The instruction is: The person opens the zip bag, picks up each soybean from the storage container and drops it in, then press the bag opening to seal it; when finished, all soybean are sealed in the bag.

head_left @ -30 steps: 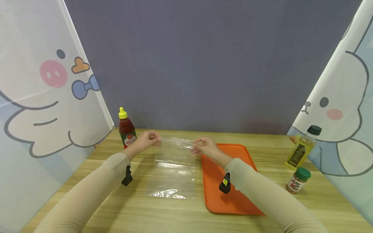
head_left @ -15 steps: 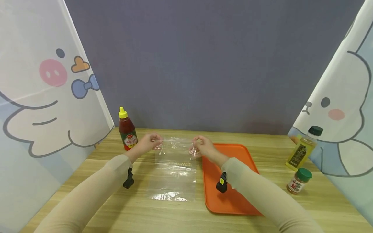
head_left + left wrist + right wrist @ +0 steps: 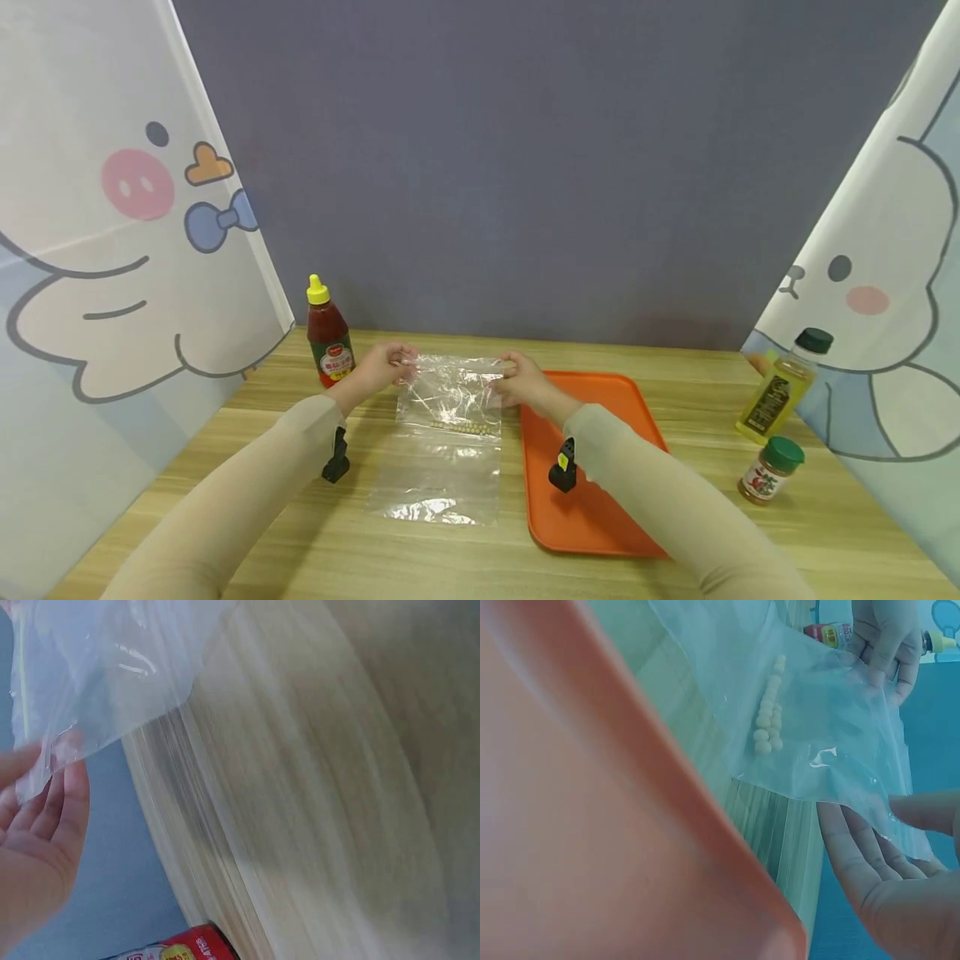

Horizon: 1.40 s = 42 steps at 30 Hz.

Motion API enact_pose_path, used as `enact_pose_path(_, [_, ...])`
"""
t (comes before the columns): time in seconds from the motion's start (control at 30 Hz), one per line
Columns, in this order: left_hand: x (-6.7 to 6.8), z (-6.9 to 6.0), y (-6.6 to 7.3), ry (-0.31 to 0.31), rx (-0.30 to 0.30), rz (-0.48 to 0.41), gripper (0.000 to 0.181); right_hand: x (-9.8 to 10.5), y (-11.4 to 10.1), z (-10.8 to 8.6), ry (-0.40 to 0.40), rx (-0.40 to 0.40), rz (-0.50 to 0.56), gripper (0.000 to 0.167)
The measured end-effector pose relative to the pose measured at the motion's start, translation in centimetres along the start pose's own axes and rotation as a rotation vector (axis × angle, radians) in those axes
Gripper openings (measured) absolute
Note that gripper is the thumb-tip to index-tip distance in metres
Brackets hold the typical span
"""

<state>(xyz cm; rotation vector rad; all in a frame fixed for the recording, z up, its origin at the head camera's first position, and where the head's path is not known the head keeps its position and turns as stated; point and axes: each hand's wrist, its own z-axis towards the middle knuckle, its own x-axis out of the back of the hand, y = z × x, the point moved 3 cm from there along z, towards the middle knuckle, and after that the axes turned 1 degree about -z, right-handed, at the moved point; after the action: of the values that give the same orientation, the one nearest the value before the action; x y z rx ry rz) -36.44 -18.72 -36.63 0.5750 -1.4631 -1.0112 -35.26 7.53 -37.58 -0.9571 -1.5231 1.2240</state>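
Note:
A clear plastic zip bag (image 3: 450, 392) is held up by its top corners between my two hands. My left hand (image 3: 381, 368) pinches the left corner; in the left wrist view, thumb and fingers meet on the film (image 3: 82, 682). At the opposite corner my right hand (image 3: 525, 383) grips the film, thumb in front and fingers behind. Small round pale balls (image 3: 765, 724) lie in rows low in the bag. Another stretch of clear film (image 3: 438, 483) lies flat on the table in front; whether it belongs to the same bag I cannot tell.
An orange tray (image 3: 585, 500) lies under my right forearm. Behind my left hand stands a red sauce bottle (image 3: 330, 342) with a yellow cap. To the right are an oil bottle (image 3: 780, 392) and a green-capped spice jar (image 3: 771, 469). A grey panel (image 3: 480, 167) closes off the back.
The bag's upper part has spread out flatter between my hands, and its balls show more clearly, slightly lower in the head view. My right hand has shifted a little on its corner.

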Motion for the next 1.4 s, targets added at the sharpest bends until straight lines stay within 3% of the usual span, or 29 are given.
enact_pose_path(0.2, [-0.4, 0.2, -0.7, -0.143, -0.031, 0.083, 0.064, -0.2, 0.2, 0.8, -0.046, 0.029, -0.098, 0.071])
enact_pose_path(0.37, [-0.8, 0.4, -1.1, -0.199, 0.015, 0.075, 0.076, -0.2, 0.8, 1.5, -0.057, 0.024, -0.150, 0.074])
enact_pose_path(0.7, [-1.5, 0.9, -1.4, -0.199, 0.070, 0.142, 0.078, -0.3, 1.8, 2.6, -0.039, -0.027, -0.159, 0.081])
enact_pose_path(0.93, [-1.5, 1.4, -2.1, -0.183, 0.047, 0.182, 0.078, -0.5, 2.2, 2.9, -0.075, -0.054, -0.232, 0.083])
enact_pose_path(1.3, [-1.4, 1.8, -1.9, -0.191, 0.075, 0.312, 0.068, -0.7, 1.2, 2.9, -0.126, -0.020, -0.497, 0.075])
enact_pose_path(1.4, [-1.3, 1.7, -2.1, -0.197, 0.080, 0.310, 0.065, -0.6, 0.8, 2.8, -0.126, 0.002, -0.580, 0.075])
